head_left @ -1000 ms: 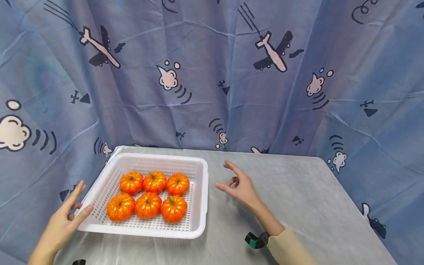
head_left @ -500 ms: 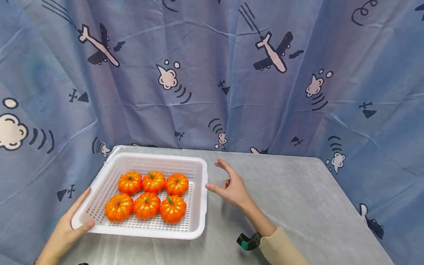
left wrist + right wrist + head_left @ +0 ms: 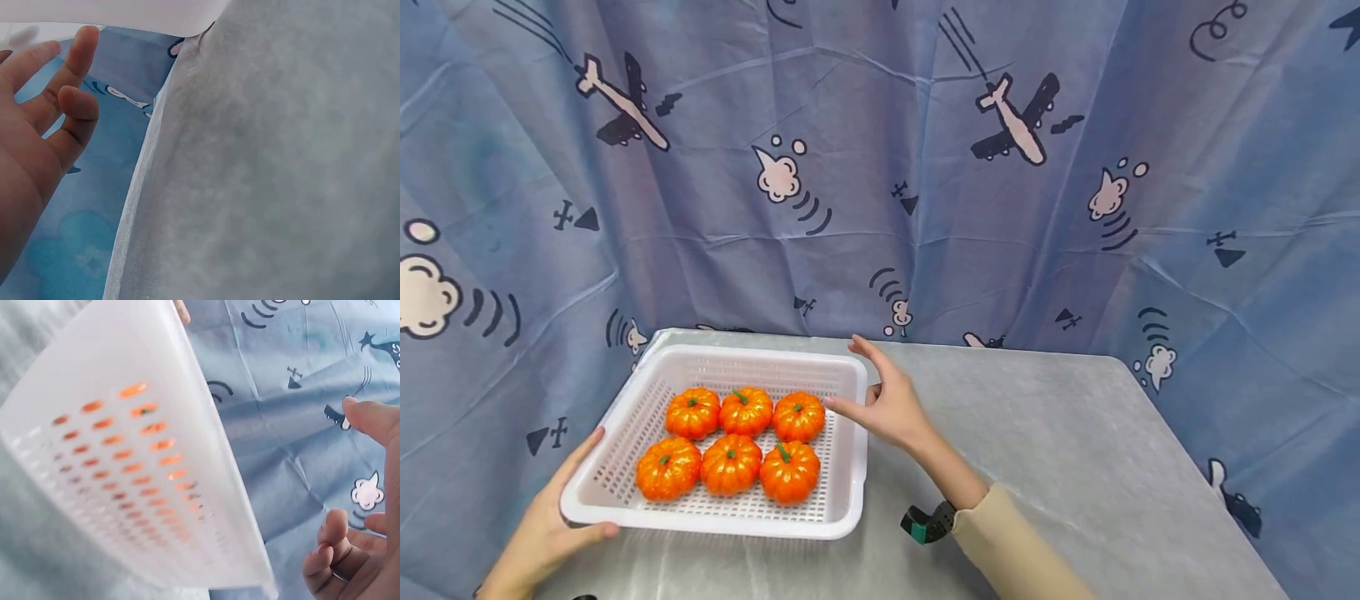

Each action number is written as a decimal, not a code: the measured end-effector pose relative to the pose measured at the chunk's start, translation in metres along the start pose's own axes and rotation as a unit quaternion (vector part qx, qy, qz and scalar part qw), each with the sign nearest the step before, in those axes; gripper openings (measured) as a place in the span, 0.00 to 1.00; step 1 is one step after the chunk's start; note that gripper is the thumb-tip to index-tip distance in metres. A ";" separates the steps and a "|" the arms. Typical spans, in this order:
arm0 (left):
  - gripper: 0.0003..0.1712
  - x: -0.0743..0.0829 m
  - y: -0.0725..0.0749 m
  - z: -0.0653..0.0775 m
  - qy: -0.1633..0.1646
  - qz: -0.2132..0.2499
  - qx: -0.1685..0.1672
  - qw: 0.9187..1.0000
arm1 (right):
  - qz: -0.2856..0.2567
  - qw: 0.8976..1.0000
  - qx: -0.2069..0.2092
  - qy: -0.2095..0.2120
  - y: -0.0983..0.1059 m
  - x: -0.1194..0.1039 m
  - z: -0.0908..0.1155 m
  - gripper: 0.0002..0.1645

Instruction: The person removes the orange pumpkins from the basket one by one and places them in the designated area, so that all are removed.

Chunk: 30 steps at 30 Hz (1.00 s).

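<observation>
Right arm wore a plain beige sleeve [image 3: 1018, 542], the landmark here; just beyond its cuff, toward the right hand [image 3: 887, 404], sat a black band [image 3: 940, 518] with a green patch [image 3: 918, 532]; farther past the sleeve, thin ring [image 3: 340, 575] on one finger; well left of the sleeve, small black piece [image 3: 584, 597], mostly cut off

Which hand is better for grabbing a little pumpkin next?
Probably the right hand: it's open and, in the head view, its thumb extends over the basket, close to the back-right pumpkin. The left hand is outside the near-left corner, with more gap to any pumpkin.
</observation>
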State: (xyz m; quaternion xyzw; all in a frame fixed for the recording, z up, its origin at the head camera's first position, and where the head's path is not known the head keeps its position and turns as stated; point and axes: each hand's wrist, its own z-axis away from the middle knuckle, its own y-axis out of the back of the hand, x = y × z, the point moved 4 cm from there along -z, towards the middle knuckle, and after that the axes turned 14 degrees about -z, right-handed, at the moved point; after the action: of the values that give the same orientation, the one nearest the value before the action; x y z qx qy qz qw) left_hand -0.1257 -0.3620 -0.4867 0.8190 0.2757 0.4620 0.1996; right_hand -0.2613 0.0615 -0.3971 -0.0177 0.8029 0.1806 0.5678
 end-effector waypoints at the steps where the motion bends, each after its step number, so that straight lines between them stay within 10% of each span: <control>1: 0.77 0.000 0.000 0.000 0.001 -0.002 0.001 1.000 | 0.003 1.000 0.000 0.003 -0.002 -0.003 -0.002 0.57; 30: 0.76 -0.005 -0.001 0.002 0.033 -0.022 0.003 0.999 | -0.087 0.996 0.003 -0.027 -0.066 0.000 -0.044 0.46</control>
State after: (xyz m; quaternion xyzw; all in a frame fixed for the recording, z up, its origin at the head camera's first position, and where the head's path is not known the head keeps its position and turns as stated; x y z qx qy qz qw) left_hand -0.1263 -0.3645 -0.4910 0.7976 0.3011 0.4838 0.1979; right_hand -0.2859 -0.0136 -0.4016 -0.0809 0.7836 0.1286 0.6024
